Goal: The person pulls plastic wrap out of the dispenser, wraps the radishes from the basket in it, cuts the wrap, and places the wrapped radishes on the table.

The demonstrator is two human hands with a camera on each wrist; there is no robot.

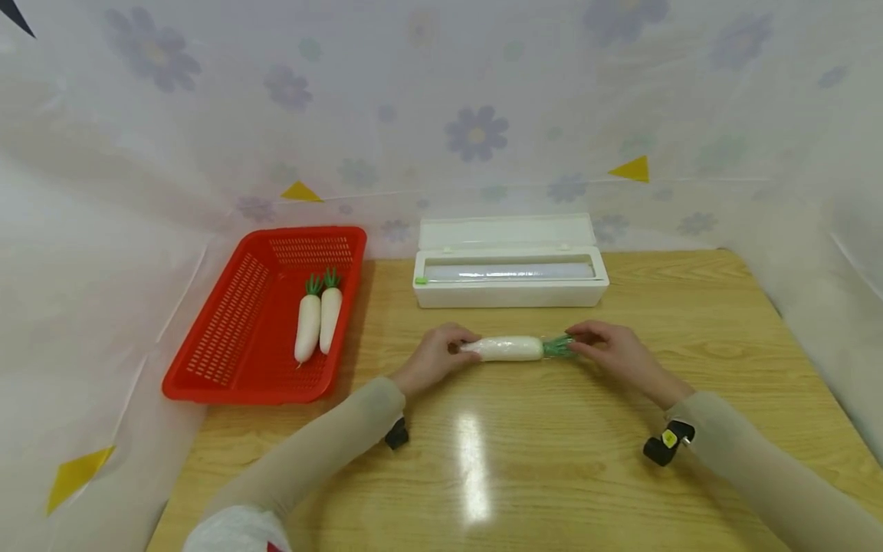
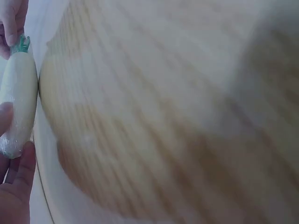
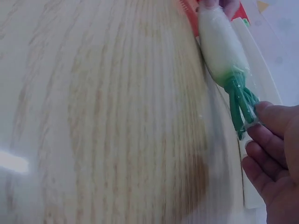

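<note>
Two arms angled inward, left hand gripping wrapped radish at root, right hand pinching leaves

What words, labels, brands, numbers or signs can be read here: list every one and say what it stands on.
None can be read.
Yellow label on the black wrist camera at the right sleeve: any marking is too small to read.
Wrapped radish, white box, red basket: no lettering shows.

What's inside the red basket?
Two white radishes with green tops lie side by side in the red basket, toward its right side; whatever is directly beneath them is hidden.
</note>
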